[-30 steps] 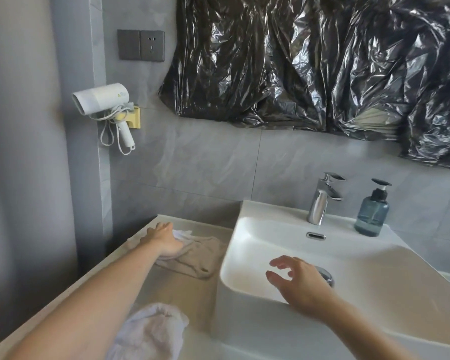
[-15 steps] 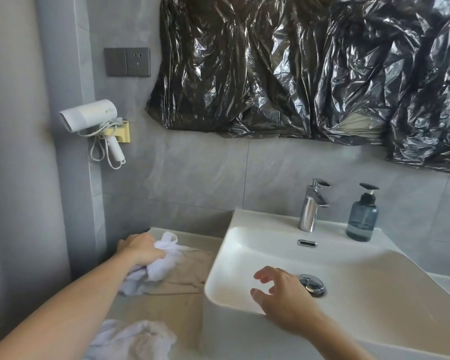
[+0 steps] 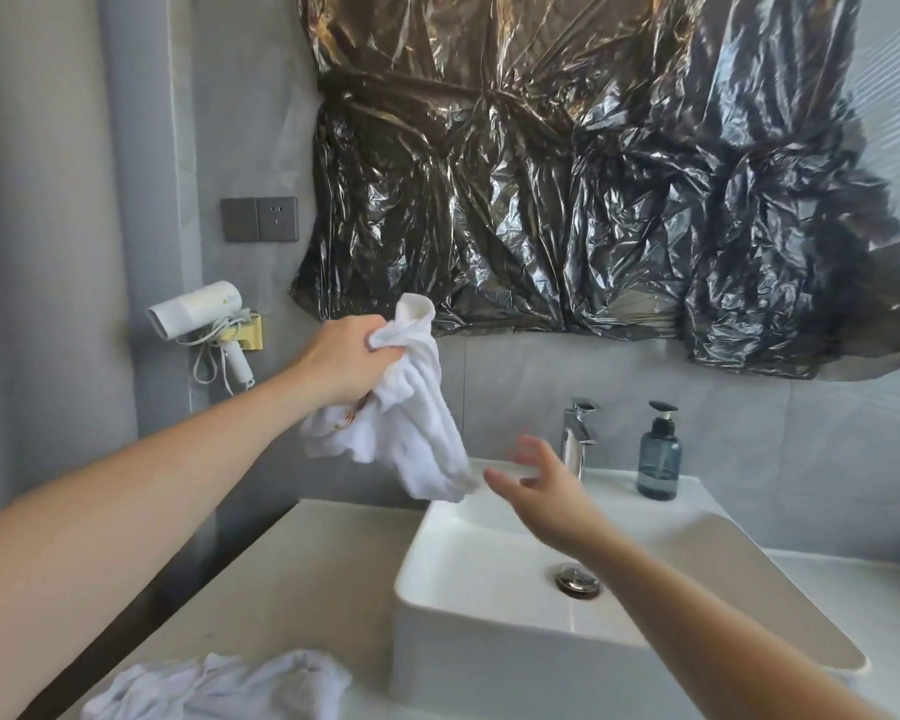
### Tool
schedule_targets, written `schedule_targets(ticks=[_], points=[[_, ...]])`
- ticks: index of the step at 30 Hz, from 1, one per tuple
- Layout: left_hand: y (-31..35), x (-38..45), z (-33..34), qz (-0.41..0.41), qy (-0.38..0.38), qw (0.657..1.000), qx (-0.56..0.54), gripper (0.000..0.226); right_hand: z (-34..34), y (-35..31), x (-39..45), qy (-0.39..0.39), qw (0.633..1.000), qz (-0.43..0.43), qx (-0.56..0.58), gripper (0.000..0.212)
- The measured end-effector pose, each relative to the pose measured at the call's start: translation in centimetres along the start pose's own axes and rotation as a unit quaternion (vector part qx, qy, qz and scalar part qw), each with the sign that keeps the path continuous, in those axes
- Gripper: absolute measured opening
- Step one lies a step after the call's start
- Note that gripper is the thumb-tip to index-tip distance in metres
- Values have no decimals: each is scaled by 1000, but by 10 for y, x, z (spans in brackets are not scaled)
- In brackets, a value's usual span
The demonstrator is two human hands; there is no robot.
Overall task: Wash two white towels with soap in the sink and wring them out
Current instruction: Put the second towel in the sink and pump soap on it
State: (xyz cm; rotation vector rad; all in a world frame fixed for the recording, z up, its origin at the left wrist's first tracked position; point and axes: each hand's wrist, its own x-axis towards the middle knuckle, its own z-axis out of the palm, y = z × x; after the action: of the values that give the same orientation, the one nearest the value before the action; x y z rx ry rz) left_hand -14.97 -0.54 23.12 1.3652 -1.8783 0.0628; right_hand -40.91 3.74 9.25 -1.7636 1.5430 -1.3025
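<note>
My left hand (image 3: 345, 358) grips a white towel (image 3: 417, 418) by its top and holds it in the air, left of the sink; the cloth hangs down to the basin's back left corner. My right hand (image 3: 539, 485) hovers over the white rectangular sink (image 3: 494, 610) with fingers spread, just right of the towel's lower end and not touching it. A second white towel (image 3: 219, 685) lies crumpled on the beige counter (image 3: 302, 579) at the lower left. The chrome tap (image 3: 578, 433) and a blue soap dispenser (image 3: 659, 457) stand on the sink's back ledge.
The sink's drain plug (image 3: 576, 579) sits in a dry basin. Black plastic sheeting (image 3: 593, 189) covers the wall above. A white hair dryer (image 3: 198, 310) hangs on the left wall under a grey socket plate (image 3: 259, 219).
My left hand has lifted the white towel off the counter and swung it up and rightward toward the sink. My right hand has risen from the basin toward the towel's hanging end.
</note>
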Motion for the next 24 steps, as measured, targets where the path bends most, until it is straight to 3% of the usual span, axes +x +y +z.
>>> schedule_targets(ticks=[3,6,8,11,17,24], points=[[41,6,-2,36,-15,999,-19,40,-33,-24,4,36,999,-15,19,92],[75,1,16,73,-44,996,-33,46,-63,-27,3,46,999,-12,19,97],[92,-5,39,101,-63,992,-46,47,-78,-17,0,33,998,-2,44,88],[109,-13,79,120,-89,988,-45,53,-93,9,-6,16,998,15,60,35],[94,-22,159,87,-143,986,9,65,-122,58,-8,144,986,65,-55,43],[85,-37,221,83,-230,969,47,48,-138,84,3,130,971,51,-193,44]])
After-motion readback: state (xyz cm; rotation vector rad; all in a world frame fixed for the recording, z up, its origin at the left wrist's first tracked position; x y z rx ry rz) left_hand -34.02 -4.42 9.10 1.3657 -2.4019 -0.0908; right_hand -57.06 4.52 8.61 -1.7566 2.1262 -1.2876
